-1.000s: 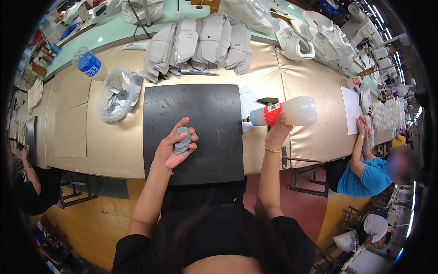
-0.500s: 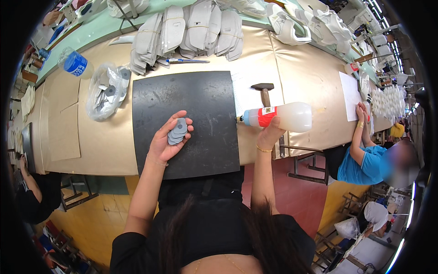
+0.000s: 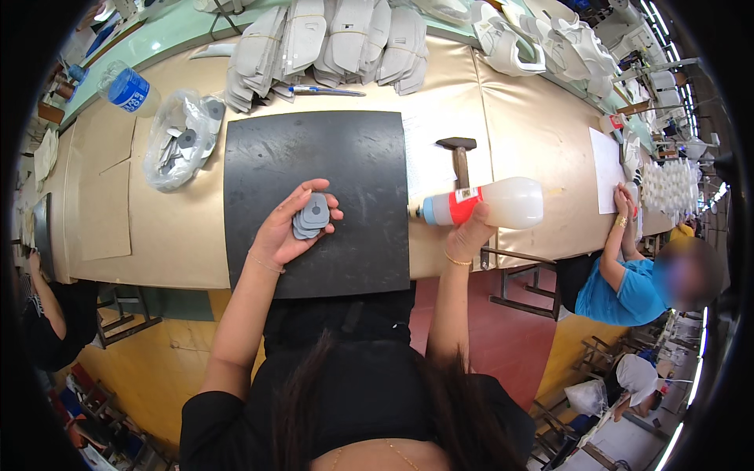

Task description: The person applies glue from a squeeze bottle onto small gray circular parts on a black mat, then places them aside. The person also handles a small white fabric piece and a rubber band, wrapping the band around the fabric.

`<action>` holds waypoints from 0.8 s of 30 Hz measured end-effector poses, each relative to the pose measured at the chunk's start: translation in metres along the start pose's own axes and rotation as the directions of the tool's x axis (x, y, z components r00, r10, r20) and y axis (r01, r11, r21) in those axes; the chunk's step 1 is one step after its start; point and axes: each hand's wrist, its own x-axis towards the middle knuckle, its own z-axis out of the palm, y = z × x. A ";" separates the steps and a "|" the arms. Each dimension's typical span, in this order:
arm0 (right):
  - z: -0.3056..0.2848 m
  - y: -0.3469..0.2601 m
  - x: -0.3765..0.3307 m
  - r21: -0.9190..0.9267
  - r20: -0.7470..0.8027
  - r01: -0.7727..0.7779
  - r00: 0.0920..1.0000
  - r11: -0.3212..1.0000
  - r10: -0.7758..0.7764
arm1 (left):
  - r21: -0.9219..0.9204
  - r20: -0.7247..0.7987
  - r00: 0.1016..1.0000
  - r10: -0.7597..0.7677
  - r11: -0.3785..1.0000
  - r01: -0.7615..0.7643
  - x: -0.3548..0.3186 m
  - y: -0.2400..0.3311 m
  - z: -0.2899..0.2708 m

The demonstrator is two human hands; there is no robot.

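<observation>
Both hands are busy over a black mat (image 3: 314, 157) that lies on a tan table (image 3: 518, 125). Her left hand (image 3: 287, 231) is cupped palm up, fingers curled loosely round a small stack of grey patches (image 3: 311, 217), thumb resting on the top one. Those patches look thin, light and bendy, probably rubber or foam; they should fan out easily, so pinching the stack by its edges seems the safest hold. Her right hand (image 3: 469, 233) is closed round a squeeze bottle (image 3: 487, 204), held on its side just off the mat's right edge, red collar and blue nozzle pointing toward the left hand. It looks like soft, whitish plastic that would give under pressure; how full it is I cannot tell.

Just beyond the right hand lies a hammer (image 3: 458, 157). Up and to the left of the left hand sits a clear bag (image 3: 179, 137) with more grey patches inside, and past it a water bottle (image 3: 129, 89) on its side. White shoe pieces (image 3: 330, 39) are stacked beyond the mat.
</observation>
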 end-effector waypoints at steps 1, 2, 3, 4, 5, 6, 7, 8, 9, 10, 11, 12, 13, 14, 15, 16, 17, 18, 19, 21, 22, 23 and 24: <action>0.001 0.007 0.002 -0.011 -0.024 0.037 0.999 0.999 -0.037 | -0.004 0.012 1.000 -0.010 1.000 0.010 0.002 0.001 0.002; 0.003 0.013 0.005 -0.023 -0.046 0.073 0.996 0.997 -0.074 | -0.007 0.024 1.000 -0.019 1.000 0.019 0.002 0.000 0.002; 0.013 0.012 0.008 -0.023 -0.067 0.120 0.990 0.992 -0.122 | 0.004 0.015 1.000 -0.013 1.000 0.013 0.002 0.001 0.002; 0.011 0.011 0.007 -0.022 -0.041 0.094 0.995 0.995 -0.095 | 0.016 0.005 1.000 -0.006 1.000 0.006 0.001 0.001 0.002; 0.007 0.009 0.005 -0.021 -0.014 0.068 0.998 0.997 -0.068 | 0.027 -0.004 1.000 0.000 1.000 0.000 0.001 0.000 0.002; 0.001 0.005 0.006 -0.022 0.016 0.046 0.999 0.999 -0.046 | 0.026 -0.027 1.000 0.006 1.000 -0.005 0.001 0.000 0.004; -0.007 0.000 0.003 -0.027 0.055 -0.005 0.998 1.000 0.006 | 0.025 -0.050 0.999 0.011 1.000 -0.010 0.000 0.000 0.005; -0.006 0.004 0.002 -0.079 0.048 0.044 0.998 0.996 -0.040 | 0.024 -0.073 0.997 0.016 1.000 -0.015 0.001 0.000 0.007; -0.006 0.006 -0.001 -0.136 0.042 0.090 0.996 0.987 -0.085 | 0.041 -0.090 0.996 0.009 0.999 -0.005 0.001 0.000 0.010; -0.006 0.008 -0.004 -0.193 0.038 0.136 0.991 0.972 -0.131 | 0.058 -0.107 0.994 0.002 0.998 0.005 0.002 0.001 0.015; -0.004 0.011 -0.001 -0.175 0.026 0.164 0.986 0.971 -0.162 | 0.074 -0.123 0.992 -0.006 0.997 0.015 0.003 0.001 0.017; -0.002 0.013 0.001 -0.146 0.011 0.161 0.987 0.976 -0.161 | 0.077 -0.126 0.992 -0.006 0.997 0.015 0.002 0.001 0.017; -0.001 0.012 0.005 -0.116 -0.004 0.157 0.987 0.981 -0.159 | 0.080 -0.128 0.992 -0.006 0.997 0.016 0.001 0.001 0.017; 0.000 0.011 0.008 -0.087 -0.020 0.154 0.987 0.984 -0.157 | 0.083 -0.130 0.992 -0.006 0.996 0.017 0.000 0.001 0.017; 0.005 0.002 0.011 -0.096 0.004 0.199 0.980 0.975 -0.200 | 0.079 -0.112 0.994 -0.013 0.997 0.022 -0.002 0.003 0.015; 0.010 -0.005 0.011 -0.072 0.024 0.166 0.986 0.983 -0.165 | 0.073 -0.088 0.996 -0.019 0.997 0.025 -0.002 0.004 0.011; 0.015 -0.013 0.010 -0.048 0.045 0.132 0.991 0.990 -0.130 | 0.068 -0.064 0.998 -0.024 0.997 0.028 -0.002 0.005 0.008; 0.015 -0.018 0.010 -0.030 0.065 0.100 0.993 0.994 -0.098 | 0.056 -0.044 0.998 -0.036 0.998 0.038 -0.001 0.004 0.004; 0.010 -0.015 0.010 -0.019 0.075 0.057 0.996 0.998 -0.055 | 0.045 -0.024 0.999 -0.047 0.998 0.048 -0.001 0.004 0.001; 0.011 -0.009 0.009 -0.077 0.023 0.097 0.995 0.992 -0.095 | 0.035 -0.024 0.999 -0.048 0.998 0.049 0.000 0.003 0.001; 0.013 -0.006 0.008 -0.106 0.000 0.114 0.993 0.988 -0.115 | 0.037 -0.043 0.998 -0.040 0.998 0.041 0.000 0.002 0.004; 0.014 -0.005 0.006 -0.101 -0.005 0.110 0.994 0.989 -0.111 | 0.039 -0.063 0.998 -0.031 0.999 0.033 0.001 0.001 0.007; 0.014 -0.005 0.001 -0.096 -0.008 0.101 0.995 0.990 -0.103 | 0.032 -0.056 0.998 -0.020 0.999 0.022 0.000 0.001 0.007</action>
